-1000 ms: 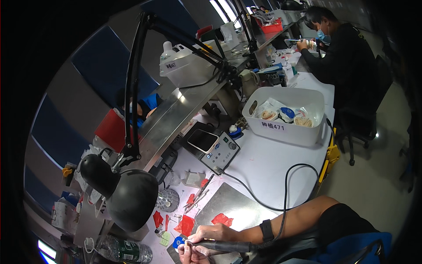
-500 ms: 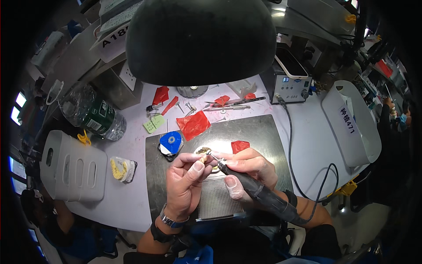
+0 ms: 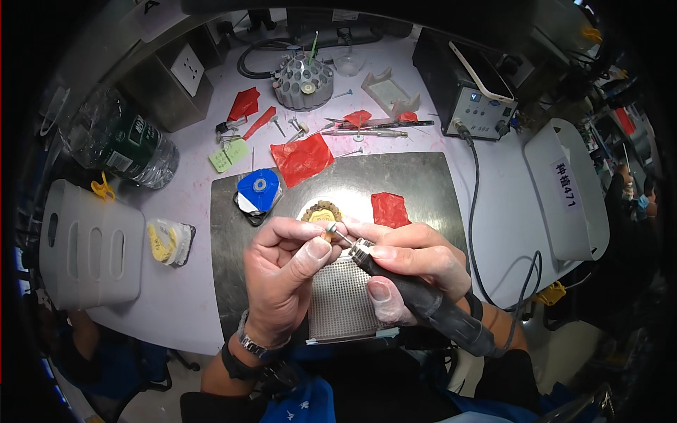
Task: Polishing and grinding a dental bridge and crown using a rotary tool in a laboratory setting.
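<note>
Our left hand (image 3: pixel 283 271) pinches a small tan piece (image 3: pixel 327 237) over the metal plate (image 3: pixel 416 173), while our right hand (image 3: pixel 419 261) grips a black handpiece (image 3: pixel 434 303), its bit (image 3: pixel 343 236) at that piece. Just beyond them we see a dental model (image 3: pixel 323 212) on the plate, and farther out, a control box (image 3: pixel 481 111) on the worktop (image 3: pixel 187 296).

The left hand (image 3: pixel 282 275) pinches a small tan piece (image 3: pixel 326 238) while the right hand (image 3: pixel 423 261) grips a black rotary handpiece (image 3: pixel 437 310), its tip (image 3: pixel 332 228) at the piece, above a perforated metal grille (image 3: pixel 343 299), with a dental model (image 3: pixel 322 211) just beyond on a metal plate (image 3: pixel 233 285).
</note>
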The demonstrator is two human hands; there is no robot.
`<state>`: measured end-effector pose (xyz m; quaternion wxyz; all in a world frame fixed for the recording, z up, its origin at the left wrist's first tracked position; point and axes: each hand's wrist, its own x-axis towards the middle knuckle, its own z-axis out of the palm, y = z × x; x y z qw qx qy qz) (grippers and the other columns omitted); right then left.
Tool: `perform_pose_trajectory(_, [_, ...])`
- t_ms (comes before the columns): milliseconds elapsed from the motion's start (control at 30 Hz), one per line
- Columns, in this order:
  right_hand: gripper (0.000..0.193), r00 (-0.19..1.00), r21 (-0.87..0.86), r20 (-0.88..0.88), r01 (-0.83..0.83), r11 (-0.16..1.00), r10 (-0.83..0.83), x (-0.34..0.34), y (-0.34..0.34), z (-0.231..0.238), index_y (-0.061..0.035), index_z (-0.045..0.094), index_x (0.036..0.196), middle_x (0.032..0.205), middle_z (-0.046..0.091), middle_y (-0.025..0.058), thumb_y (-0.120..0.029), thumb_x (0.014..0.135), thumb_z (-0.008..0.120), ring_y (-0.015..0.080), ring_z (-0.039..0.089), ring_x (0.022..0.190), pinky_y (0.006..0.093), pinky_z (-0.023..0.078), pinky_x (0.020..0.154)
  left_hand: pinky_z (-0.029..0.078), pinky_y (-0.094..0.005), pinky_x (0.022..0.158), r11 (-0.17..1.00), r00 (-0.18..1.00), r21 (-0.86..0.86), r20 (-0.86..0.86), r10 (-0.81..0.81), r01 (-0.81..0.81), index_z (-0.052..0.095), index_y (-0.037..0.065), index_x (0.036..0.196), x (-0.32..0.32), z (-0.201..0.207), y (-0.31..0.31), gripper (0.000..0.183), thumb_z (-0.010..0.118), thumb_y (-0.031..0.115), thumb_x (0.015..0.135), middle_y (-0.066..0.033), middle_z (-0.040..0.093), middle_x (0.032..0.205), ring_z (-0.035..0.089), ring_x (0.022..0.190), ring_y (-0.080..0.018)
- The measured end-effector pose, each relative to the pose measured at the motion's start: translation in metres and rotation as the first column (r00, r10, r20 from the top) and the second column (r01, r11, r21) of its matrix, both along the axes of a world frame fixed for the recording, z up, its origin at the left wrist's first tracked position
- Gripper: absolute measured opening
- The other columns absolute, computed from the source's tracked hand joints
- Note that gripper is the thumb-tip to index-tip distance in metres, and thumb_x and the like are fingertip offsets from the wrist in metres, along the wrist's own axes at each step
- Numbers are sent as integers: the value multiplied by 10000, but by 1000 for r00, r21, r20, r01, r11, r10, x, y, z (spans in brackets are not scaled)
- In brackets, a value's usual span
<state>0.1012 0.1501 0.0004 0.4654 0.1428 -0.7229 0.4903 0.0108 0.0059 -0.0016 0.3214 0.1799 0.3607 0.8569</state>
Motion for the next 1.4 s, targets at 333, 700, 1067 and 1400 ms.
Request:
perform_pose_trajectory(333, [279,1000,-105,-5,-27,994,26,-1,-4,-5,0,606,997,980,658,212,-4,753,740,280,693,869,304,559,680,564,-315,863,1000,1000,27,-24,-1,2,542,-49,1004,-3,-4,-1,139,592,-47,874,-208,640,1018,662,961,-231])
perform_pose_trajectory(700, [245,998,-72,4,-58,996,58,2,-4,-5,15,560,1003,914,622,211,-37,808,699,336,678,905,351,584,742,572,-328,860,1000,1000,16,-25,-16,16,547,-57,984,-3,-1,-2,120,598,-30,878,-227,638,1017,661,975,-249])
perform_pose_trajectory(1067, [272,999,-59,-3,-46,997,46,2,-6,-6,-15,574,1018,981,647,209,-7,785,715,302,685,922,315,570,717,554,-330,875,999,998,31,-61,-18,20,546,-50,976,-2,0,-1,101,587,-35,885,-231,639,1022,660,974,-246])
perform_pose_trajectory(1400, [307,998,-90,26,-60,994,63,3,-6,-3,-23,557,1040,977,629,183,-3,782,723,343,660,996,339,574,763,551,-265,798,999,994,-23,-109,25,-27,527,-2,983,3,4,0,118,564,-51,882,-192,635,1024,653,886,-189])
